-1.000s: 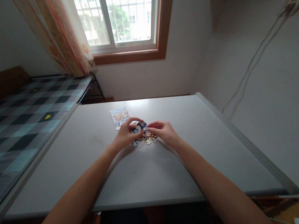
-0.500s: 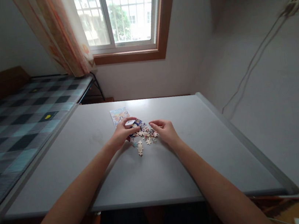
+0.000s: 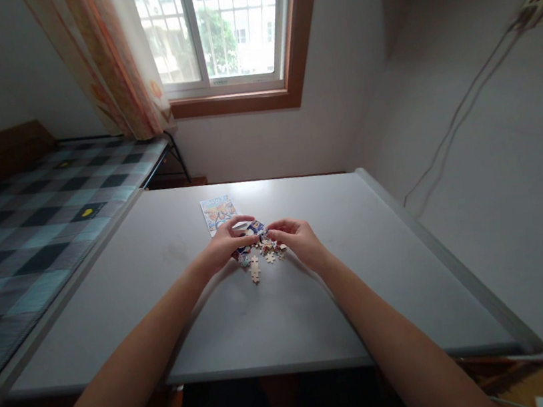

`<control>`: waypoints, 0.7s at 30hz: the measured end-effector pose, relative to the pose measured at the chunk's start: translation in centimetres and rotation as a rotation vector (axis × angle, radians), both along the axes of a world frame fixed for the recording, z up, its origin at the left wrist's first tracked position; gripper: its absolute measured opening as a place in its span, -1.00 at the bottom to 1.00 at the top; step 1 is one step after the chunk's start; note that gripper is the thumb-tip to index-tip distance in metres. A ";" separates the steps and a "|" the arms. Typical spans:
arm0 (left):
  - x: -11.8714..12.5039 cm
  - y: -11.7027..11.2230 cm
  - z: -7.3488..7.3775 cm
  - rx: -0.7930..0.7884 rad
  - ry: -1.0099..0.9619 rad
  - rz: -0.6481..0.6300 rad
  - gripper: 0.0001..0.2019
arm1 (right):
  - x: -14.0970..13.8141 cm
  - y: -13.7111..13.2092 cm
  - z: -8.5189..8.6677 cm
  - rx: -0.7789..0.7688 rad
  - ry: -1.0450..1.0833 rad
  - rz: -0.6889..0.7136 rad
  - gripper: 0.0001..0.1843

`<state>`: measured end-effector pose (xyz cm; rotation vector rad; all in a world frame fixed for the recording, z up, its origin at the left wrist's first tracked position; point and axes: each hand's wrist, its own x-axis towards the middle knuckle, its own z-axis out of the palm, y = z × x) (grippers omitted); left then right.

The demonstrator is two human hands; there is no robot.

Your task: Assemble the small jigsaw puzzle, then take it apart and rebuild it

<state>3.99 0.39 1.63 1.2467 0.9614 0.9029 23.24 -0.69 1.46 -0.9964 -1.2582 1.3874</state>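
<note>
Leaflet (image 3: 217,211) lies just beyond the left hand (image 3: 224,244), which half curls round a blue puzzle section (image 3: 256,226) and seems to grip it. A pale strip (image 3: 255,270) lies just near of that hand, long axis near to far. Loose pieces (image 3: 270,256) spread rightward toward the right hand (image 3: 299,236), thumb and finger nearly meeting; any piece between them is indiscernible.

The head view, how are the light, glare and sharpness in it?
Head view: window bright and washed out; head view: pale sheen on the far part of the table; head view: puzzle pieces soft, their fine detail unclear.
</note>
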 end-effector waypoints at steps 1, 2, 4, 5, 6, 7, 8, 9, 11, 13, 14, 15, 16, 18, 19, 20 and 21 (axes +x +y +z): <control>0.1 0.0 0.0 0.058 0.027 0.021 -0.37 | 0.0 0.0 -0.1 -0.020 0.012 -0.007 -0.69; 0.1 -0.1 0.0 0.126 0.053 0.038 -0.38 | 0.0 0.0 -0.2 -0.040 0.022 -0.014 -0.70; 0.4 -0.2 0.0 0.256 0.085 0.046 -0.39 | -0.1 0.1 -0.4 -0.074 0.038 -0.029 -0.70; 0.5 -0.3 0.0 0.301 0.087 0.037 -0.40 | -0.1 0.1 -0.5 -0.088 0.047 -0.031 -0.70; 0.6 -0.4 0.0 0.327 0.085 0.025 -0.41 | -0.1 0.2 -0.5 -0.099 0.054 -0.031 -0.70; 0.6 -0.4 0.0 0.337 0.081 0.014 -0.41 | -0.2 0.2 -0.5 -0.109 0.061 -0.030 -0.69; 0.7 -0.5 0.1 0.338 0.076 0.007 -0.40 | -0.2 0.2 -0.6 -0.120 0.066 -0.029 -0.68; 0.7 -0.5 0.1 0.336 0.072 0.005 -0.39 | -0.2 0.2 -0.5 -0.129 0.070 -0.033 -0.68; 0.6 -0.4 0.1 0.329 0.076 0.015 -0.38 | -0.1 0.3 -0.5 -0.134 0.071 -0.053 -0.67; 0.5 -0.2 0.0 0.315 0.092 0.044 -0.35 | 0.0 0.4 -0.5 -0.094 0.036 -0.078 -0.66; 0.4 -0.1 -0.1 0.296 0.100 0.059 -0.32 | 0.1 0.4 -0.4 -0.053 -0.007 -0.094 -0.64; 0.4 0.0 -0.3 0.265 0.104 0.070 -0.30 | 0.1 0.3 -0.3 -0.006 -0.064 -0.110 -0.63; 0.4 0.1 -0.4 0.230 0.103 0.081 -0.28 | 0.1 0.3 -0.3 0.039 -0.125 -0.120 -0.62; 0.4 0.2 -0.7 0.172 0.091 0.109 -0.28 | 0.0 0.0 -0.1 0.092 -0.216 -0.109 -0.63; 0.4 0.2 -0.9 0.157 0.086 0.120 -0.31 | -0.1 -0.1 -0.1 0.094 -0.236 -0.081 -0.63; 0.4 0.2 -0.9 0.147 0.083 0.121 -0.36 | -0.2 -0.2 -0.1 0.085 -0.241 -0.040 -0.63; 0.4 0.2 -1.0 0.139 0.083 0.111 -0.42 | -0.3 -0.3 -0.1 0.073 -0.237 0.001 -0.63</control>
